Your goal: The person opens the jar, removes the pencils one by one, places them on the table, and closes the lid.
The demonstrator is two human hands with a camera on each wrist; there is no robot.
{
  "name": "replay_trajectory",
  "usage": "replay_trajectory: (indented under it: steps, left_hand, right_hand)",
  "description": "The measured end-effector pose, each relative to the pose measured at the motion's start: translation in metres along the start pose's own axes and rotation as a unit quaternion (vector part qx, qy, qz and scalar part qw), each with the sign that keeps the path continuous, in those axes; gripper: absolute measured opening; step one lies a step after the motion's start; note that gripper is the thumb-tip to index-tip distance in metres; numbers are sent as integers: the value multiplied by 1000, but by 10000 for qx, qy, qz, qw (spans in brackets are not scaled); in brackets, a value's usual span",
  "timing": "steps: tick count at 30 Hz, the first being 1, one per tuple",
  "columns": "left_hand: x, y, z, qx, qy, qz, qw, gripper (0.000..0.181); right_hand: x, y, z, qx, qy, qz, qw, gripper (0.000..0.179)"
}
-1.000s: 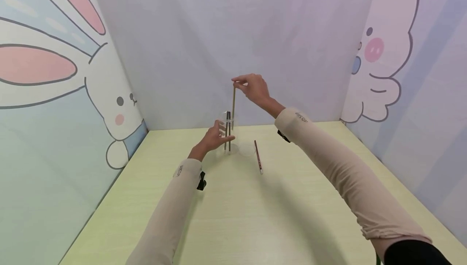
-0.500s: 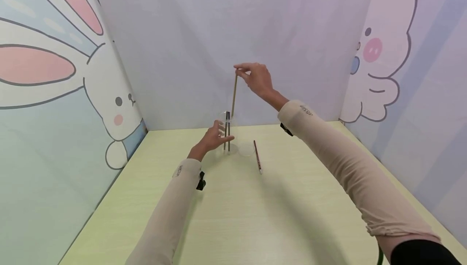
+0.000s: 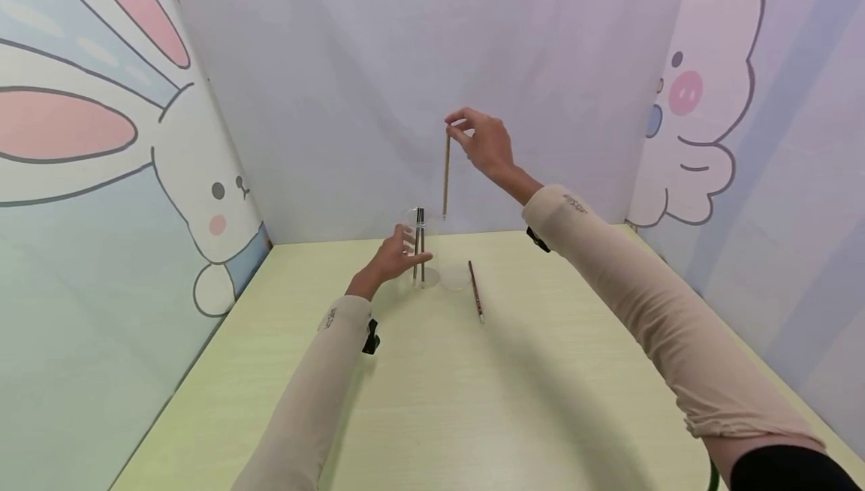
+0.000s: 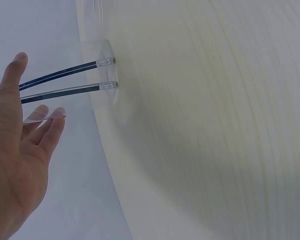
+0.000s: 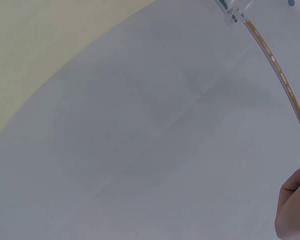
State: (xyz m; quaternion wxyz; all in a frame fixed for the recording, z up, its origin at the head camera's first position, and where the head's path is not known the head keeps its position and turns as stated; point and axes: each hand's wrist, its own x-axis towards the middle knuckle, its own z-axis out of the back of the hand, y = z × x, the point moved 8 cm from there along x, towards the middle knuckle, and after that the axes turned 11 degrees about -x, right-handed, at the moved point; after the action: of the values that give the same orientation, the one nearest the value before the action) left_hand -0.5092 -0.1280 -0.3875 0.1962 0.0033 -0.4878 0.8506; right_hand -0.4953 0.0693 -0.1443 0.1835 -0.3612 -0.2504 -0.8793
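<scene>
Above the table (image 3: pixel 432 393), right grip (image 3: pixel 488 147) pinches a pencil (image 3: pixel 446 176); left grip (image 3: pixel 390 257) holds a cup (image 3: pixel 430 240).

You can read no text here: the lettering along the gold pencil (image 5: pixel 279 70) is too small, and the dark print on your left sleeve (image 3: pixel 307 393) and right sleeve (image 3: pixel 642 311) stays illegible.

Counter (image 3: pixel 419 401): pale wood grain, smooth, faint sheen at near end. Far backdrop (image 3: pixel 304 100): matt cloth, softly creased. Holder (image 3: pixel 432 242): clear, glossy, plastic by the look. Disc (image 3: pixel 455 278) to its right: likewise clear, smooth. Dark pencils (image 4: pixel 60 94) inside holder: smooth, glossy, shiny pale ends. Gold pencil (image 5: pixel 279 70): glossy, lacquer look. Right sleeve (image 3: pixel 628 307): matt cloth, wrinkled.
</scene>
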Motion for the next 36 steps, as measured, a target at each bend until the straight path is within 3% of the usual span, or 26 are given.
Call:
replay_trajectory:
  steps: [9, 20, 29, 36]
  left_hand:
    - [1, 2, -1, 114, -6, 82, 9999, 85]
    - [-2, -2, 2, 104, -53, 38, 9999, 80]
    - [-4, -1, 4, 201, -73, 69, 9997, 82]
    - [-3, 4, 7, 182, -120, 102, 9997, 84]
  right_hand:
    - [-15, -29, -4, -10, 113, -122, 9999, 25]
    - [-52, -67, -26, 161, 486, -274, 9983, 23]
    - [-93, -100, -58, 84, 938, -447, 9946, 21]
    - [-125, -113, -90, 132, 1397, -548, 9886, 20]
